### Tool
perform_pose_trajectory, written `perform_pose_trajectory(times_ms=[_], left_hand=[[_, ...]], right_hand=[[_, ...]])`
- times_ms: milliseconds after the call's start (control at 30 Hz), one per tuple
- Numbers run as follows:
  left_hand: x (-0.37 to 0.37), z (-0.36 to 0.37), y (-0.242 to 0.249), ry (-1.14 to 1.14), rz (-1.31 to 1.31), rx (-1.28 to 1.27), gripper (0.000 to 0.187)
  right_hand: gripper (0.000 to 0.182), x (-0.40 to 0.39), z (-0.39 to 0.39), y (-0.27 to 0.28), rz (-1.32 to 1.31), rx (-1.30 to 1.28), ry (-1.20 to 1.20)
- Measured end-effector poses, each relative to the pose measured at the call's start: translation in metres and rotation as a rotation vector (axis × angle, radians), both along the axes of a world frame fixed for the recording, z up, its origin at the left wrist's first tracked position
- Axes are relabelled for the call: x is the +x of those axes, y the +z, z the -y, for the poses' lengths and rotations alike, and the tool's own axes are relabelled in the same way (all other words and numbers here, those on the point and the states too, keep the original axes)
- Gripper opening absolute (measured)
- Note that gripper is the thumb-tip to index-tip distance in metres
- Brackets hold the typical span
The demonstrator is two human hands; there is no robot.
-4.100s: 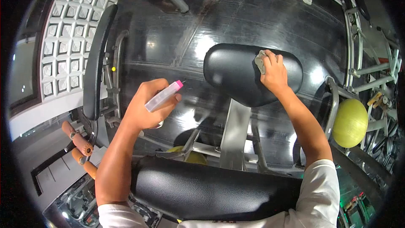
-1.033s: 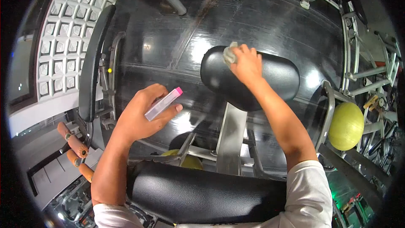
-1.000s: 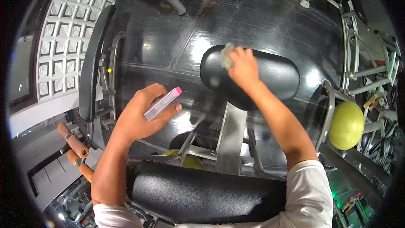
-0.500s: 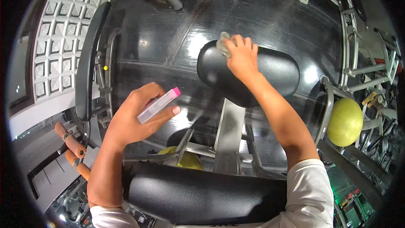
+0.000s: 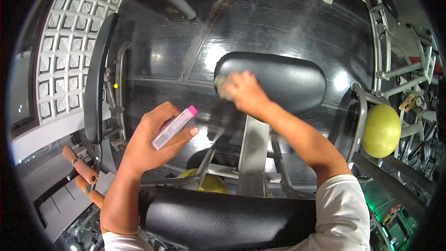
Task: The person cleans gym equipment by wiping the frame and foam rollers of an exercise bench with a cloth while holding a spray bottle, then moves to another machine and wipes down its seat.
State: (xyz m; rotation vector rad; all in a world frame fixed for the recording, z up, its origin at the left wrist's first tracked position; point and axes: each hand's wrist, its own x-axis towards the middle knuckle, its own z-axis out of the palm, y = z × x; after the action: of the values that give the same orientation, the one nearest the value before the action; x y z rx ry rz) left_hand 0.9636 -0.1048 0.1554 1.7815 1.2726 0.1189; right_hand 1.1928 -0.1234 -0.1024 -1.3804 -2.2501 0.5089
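My left hand (image 5: 155,137) is closed around a small clear bottle with a pink cap (image 5: 174,128), held slantwise above the floor with the cap up and to the right. My right hand (image 5: 248,94), slightly blurred, grips a crumpled grey cloth (image 5: 226,88). That cloth lies at the left end of a black padded gym seat (image 5: 283,76); the palm hides part of the seat's near edge. Beneath the pad runs a grey metal beam (image 5: 253,158). Close to my body is a second black pad (image 5: 223,221).
A yellow exercise ball (image 5: 381,131) rests at the right beside a metal frame. Another yellow ball (image 5: 213,183) shows partly under the beam. Along the left stands an upright black pad (image 5: 100,79) near a white block wall (image 5: 69,46). Dark flooring (image 5: 162,56) surrounds the seat.
My right hand has drawn the cloth leftward and nearer along the seat, from its far edge to the left end. The left hand keeps the bottle almost in place.
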Motion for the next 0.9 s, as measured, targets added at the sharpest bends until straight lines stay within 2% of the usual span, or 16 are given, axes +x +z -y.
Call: perform_pose_trajectory(times_ms=[33,100,133,233,267,367,467,567,633,700,800,833,900], left_hand=[[0.000,-0.002,0.003,-0.004,-0.012,-0.003,0.025],[0.001,-0.002,0.004,-0.001,-0.031,-0.008,0.023],[0.001,-0.002,0.003,0.005,-0.036,-0.007,0.022],[0.005,0.000,-0.002,0.033,-0.033,0.038,0.022],[0.006,0.002,-0.005,0.046,-0.033,0.060,0.022],[0.007,0.005,-0.008,0.099,-0.023,0.023,0.023],[0.006,0.006,-0.009,0.119,-0.011,-0.024,0.022],[0.006,0.005,-0.007,0.099,0.011,-0.015,0.022],[0.004,0.004,-0.008,0.082,0.009,0.022,0.022],[0.003,0.002,-0.008,0.071,0.019,0.027,0.022],[0.006,0.003,-0.005,0.042,0.033,0.001,0.023],[0.006,0.003,-0.004,0.039,0.025,-0.019,0.023],[0.008,0.006,-0.007,0.032,0.017,-0.055,0.023]], right_hand=[[0.043,0.010,-0.013,0.000,0.001,0.100,-0.159],[0.043,0.029,-0.029,0.005,0.015,0.085,-0.387],[0.040,0.033,-0.031,0.002,0.092,0.037,-0.422],[0.035,0.019,-0.013,0.002,0.206,0.067,-0.254],[0.031,0.011,-0.006,-0.004,0.281,0.063,-0.124],[0.025,-0.012,0.021,-0.015,0.275,0.177,0.032],[0.025,-0.017,0.016,-0.003,0.103,0.056,0.113],[0.029,-0.007,-0.009,0.009,0.085,-0.010,0.061],[0.042,0.011,-0.029,0.013,0.076,-0.020,-0.181],[0.046,0.023,-0.039,0.009,0.111,0.014,-0.422],[0.046,0.021,-0.029,0.010,0.147,-0.035,-0.400],[0.039,0.013,-0.020,0.007,0.225,0.023,-0.330],[0.031,-0.003,-0.003,0.003,0.243,-0.030,-0.113]])
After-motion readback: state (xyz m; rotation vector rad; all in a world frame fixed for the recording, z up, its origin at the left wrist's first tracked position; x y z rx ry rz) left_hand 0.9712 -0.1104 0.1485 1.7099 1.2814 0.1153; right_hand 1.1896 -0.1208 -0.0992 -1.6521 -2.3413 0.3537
